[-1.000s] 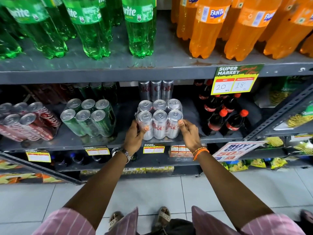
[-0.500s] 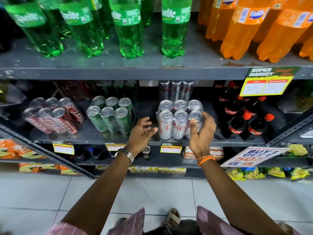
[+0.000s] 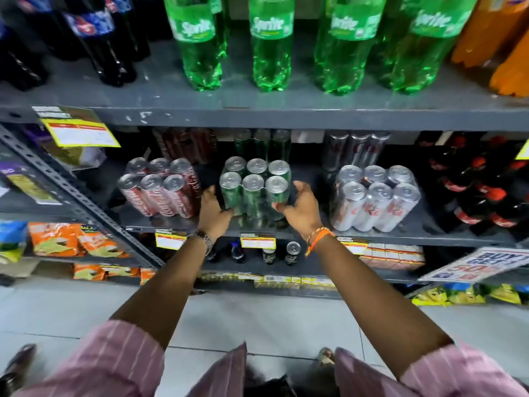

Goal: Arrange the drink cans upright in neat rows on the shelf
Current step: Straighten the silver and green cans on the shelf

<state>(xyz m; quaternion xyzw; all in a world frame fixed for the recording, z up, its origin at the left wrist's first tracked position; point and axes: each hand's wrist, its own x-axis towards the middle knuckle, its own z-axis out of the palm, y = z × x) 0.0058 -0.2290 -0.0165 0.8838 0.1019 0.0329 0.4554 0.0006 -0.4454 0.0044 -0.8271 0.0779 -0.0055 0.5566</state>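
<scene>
Three blocks of tall cans stand on the grey middle shelf [image 3: 315,234]: red cola cans [image 3: 160,189] at left, green cans [image 3: 254,189] in the middle, silver cans [image 3: 375,197] at right. Each block is two rows deep. More cans stand behind them in shadow. My left hand [image 3: 213,212] is at the green block's left side, fingers spread, thumb touching the front left can. My right hand [image 3: 300,207] is at the block's right side, fingers curled by the front right can. Neither hand holds a can.
Large green soda bottles [image 3: 269,44], dark bottles [image 3: 97,38] and orange bottles [image 3: 503,44] stand on the shelf above. Small dark cola bottles [image 3: 483,196] fill the right end. A slanted metal strut [image 3: 71,193] crosses at left. Price tags hang on shelf edges; snack packets lie lower.
Both hands left the silver can block and shifted left to either side of the green block. The view swung left with them.
</scene>
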